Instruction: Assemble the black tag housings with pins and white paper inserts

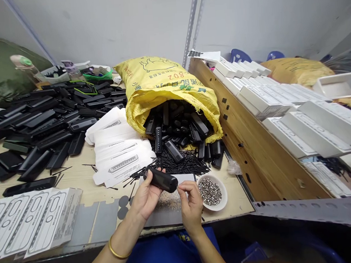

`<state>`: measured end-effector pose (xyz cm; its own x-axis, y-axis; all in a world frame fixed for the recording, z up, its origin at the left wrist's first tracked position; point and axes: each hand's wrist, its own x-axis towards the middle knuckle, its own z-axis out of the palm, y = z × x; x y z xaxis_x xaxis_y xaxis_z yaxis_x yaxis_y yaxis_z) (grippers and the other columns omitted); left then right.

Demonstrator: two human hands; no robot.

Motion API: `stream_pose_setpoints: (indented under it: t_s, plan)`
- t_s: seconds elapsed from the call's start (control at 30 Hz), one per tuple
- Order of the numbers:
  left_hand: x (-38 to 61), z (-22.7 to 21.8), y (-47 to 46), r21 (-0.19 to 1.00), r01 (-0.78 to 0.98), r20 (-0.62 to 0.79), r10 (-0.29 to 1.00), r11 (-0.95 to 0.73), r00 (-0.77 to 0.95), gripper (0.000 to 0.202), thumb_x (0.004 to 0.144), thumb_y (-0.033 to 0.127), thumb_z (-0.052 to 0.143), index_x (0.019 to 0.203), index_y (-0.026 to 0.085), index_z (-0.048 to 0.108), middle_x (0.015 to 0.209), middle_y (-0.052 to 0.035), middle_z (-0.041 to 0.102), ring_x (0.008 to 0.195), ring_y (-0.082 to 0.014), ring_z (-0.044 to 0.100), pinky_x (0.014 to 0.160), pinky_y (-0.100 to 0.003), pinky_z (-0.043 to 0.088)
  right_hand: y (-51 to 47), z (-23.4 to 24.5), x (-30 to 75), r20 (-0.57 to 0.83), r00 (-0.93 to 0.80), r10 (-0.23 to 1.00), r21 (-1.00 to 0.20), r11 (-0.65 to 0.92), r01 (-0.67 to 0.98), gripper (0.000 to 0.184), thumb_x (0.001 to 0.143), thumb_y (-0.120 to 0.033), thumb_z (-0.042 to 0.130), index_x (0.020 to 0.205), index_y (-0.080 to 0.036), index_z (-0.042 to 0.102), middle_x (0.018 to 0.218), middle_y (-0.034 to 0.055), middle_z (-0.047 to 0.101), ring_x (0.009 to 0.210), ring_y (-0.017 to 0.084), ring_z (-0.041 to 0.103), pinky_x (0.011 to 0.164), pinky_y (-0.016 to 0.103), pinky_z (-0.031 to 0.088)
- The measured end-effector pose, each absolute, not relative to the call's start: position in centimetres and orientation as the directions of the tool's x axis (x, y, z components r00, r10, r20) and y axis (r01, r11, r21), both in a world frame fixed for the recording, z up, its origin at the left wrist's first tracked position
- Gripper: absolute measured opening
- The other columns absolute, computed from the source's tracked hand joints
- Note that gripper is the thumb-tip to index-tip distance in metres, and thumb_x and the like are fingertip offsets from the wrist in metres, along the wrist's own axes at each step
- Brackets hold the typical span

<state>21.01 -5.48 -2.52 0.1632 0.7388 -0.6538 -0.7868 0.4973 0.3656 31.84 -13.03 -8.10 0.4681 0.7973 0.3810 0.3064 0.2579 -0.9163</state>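
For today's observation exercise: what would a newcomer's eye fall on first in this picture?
Most striking is the yellow sack lying open at the table's centre, spilling black plastic parts. Just in front, the left hand holds a black casing while the right hand pinches at its end, beside a white bowl of small metal pieces.

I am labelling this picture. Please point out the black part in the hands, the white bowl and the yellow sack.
black part (162,179), head view, its middle.
white bowl (224,187), head view, right rim.
yellow sack (157,82), head view, upper side.
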Motion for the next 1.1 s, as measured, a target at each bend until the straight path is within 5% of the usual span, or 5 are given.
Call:
stream_pose_setpoints:
  t_s: [0.3,0.53,0.83,1.1]
  plan:
    - [21.5,-2.6,-5.9,0.356,-0.809,-0.647,0.748,0.468,0.148,0.023,0.095,0.014,0.041,0.085,0.008,0.06,0.085,-0.0114,0.071,0.077,-0.0159,0.07,0.071,-0.028,0.06,-12.9,-7.9,31.7,0.282,0.532,0.798,-0.958,0.268,0.105,0.007,0.09,-0.02,0.052,0.085,-0.02,0.057,0.084,0.0015,0.052,0.073,0.014,0.055,0.066,0.029,0.047]
    - [21.1,-2.9,-6.1,0.366,-0.81,-0.635,0.759,0.457,0.141,0.022,0.095,0.015,0.042,0.085,0.01,0.061,0.084,-0.0097,0.071,0.077,-0.0151,0.07,0.075,-0.028,0.06,-13.1,-7.9,32.6,0.445,0.443,0.778,-0.879,0.286,0.382,0.01,0.089,-0.013,0.052,0.086,-0.02,0.06,0.086,0.0027,0.057,0.084,0.016,0.056,0.075,0.032,0.046]
    - [20.7,-4.0,-7.1,0.458,-0.808,-0.562,0.825,0.371,0.06,0.012,0.092,0.016,0.05,0.088,0.013,0.061,0.088,-0.0079,0.07,0.087,-0.0188,0.069,0.089,-0.04,0.055,-13.3,-8.2,32.1,0.439,0.413,0.798,-0.874,0.272,0.403,0.012,0.089,-0.014,0.051,0.084,-0.02,0.06,0.082,0.0026,0.059,0.079,0.016,0.058,0.07,0.03,0.048]
    - [19.5,-4.8,-7.3,0.512,-0.785,-0.523,0.851,0.347,0.035,0.01,0.085,0.016,0.061,0.094,0.014,0.059,0.09,-0.0078,0.069,0.091,-0.0214,0.069,0.092,-0.043,0.052,-14.0,-9.4,30.9,0.127,0.4,0.908,-0.991,0.1,0.088,0.007,0.088,-0.025,0.054,0.092,-0.019,0.055,0.08,0.002,0.06,0.072,0.015,0.06,0.065,0.028,0.05]
